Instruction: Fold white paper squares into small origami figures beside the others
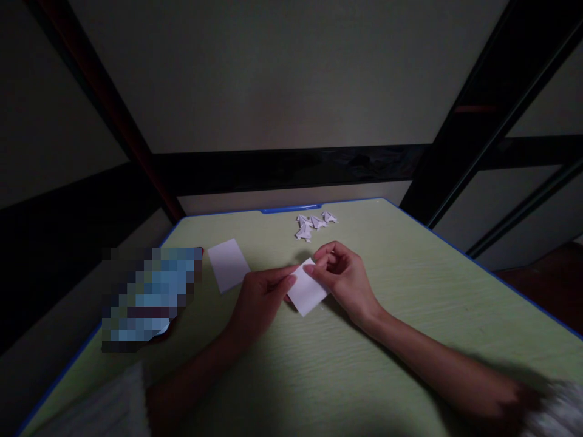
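Observation:
A small white sheet of paper (pixel 308 295) is held just above the table between both my hands. My left hand (pixel 264 297) pinches its left edge, thumb on top and fingers underneath. At its upper right, my right hand (pixel 344 276) grips the paper, its thumb pressed on the face near the top corner and the other fingers curled behind. Whether the sheet is folded or single I cannot tell. Beyond my hands lie several small folded white paper figures (pixel 317 223) in a loose group. A white paper stack or sheet (pixel 228 265) rests flat beside my left hand.
A blurred-out device with a dark red edge (pixel 152 300) lies at the left side of the pale green table (pixel 410 291). The table has a blue rim, with a blue handle-like piece (pixel 291 209) at its far edge. Behind it stand light panels with dark bands.

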A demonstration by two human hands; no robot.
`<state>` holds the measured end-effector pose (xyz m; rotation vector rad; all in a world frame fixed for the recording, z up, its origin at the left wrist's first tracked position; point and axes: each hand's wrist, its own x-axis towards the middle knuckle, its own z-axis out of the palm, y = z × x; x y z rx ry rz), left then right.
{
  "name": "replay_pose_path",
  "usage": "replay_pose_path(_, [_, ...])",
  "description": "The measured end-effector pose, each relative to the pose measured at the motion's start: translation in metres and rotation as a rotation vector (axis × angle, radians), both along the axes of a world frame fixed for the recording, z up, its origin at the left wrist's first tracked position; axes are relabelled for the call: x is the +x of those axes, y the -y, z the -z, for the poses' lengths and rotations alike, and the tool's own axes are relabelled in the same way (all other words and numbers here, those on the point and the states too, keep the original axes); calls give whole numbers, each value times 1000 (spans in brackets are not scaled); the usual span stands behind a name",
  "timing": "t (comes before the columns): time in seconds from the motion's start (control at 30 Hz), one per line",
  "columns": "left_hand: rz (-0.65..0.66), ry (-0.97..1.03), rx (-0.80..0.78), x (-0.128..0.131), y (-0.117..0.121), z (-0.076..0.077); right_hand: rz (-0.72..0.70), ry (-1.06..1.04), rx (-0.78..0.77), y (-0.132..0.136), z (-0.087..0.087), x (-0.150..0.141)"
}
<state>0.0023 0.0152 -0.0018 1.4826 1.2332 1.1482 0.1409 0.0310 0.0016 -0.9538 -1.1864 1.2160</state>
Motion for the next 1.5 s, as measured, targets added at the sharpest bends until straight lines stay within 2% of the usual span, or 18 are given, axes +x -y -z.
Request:
replay_pose_path(0.2, [-62,100,15,-3,-3,2,-133,14,-111,-1,1,-2])
replay_pose_path(0.33, [-165,122,27,-4,-2,0,-130,17,-145,-1,2,-2])
replay_pose_path(0.43, [-197,142,34,-4,-2,-1,-74,-69,-177,-2,2,-2])
replay_pose_path(0.6, [-178,192,-37,-1,-3,-4,59,-232,-133,-5,1,1])
replay_pose_path(0.73, [-51,177,-155,2,-2,-6,77,-272,-71,-7,0,5])
replay_pose_path(0.8, [27,160,-201,3,-1,-6,77,-253,-22,-8,0,7])
replay_pose_path(0.87, [47,159,-219,3,0,-6,79,-217,28,-9,1,8])
replay_pose_path(0.97, [-16,190,-211,2,-1,-7,53,-167,35,-10,3,6])
replay_pose_path(1.13, [-59,243,-199,1,-2,-8,-116,32,-40,-9,7,2])
replay_pose_path(1.3, [-9,247,-217,3,-1,-6,-63,186,12,-4,5,2])
replay_pose_path(1.4, [-26,253,-217,3,0,-6,-34,189,33,-2,4,2])
replay_pose_path(1.5, [-43,270,-230,2,-1,-6,-72,144,15,-2,4,2])
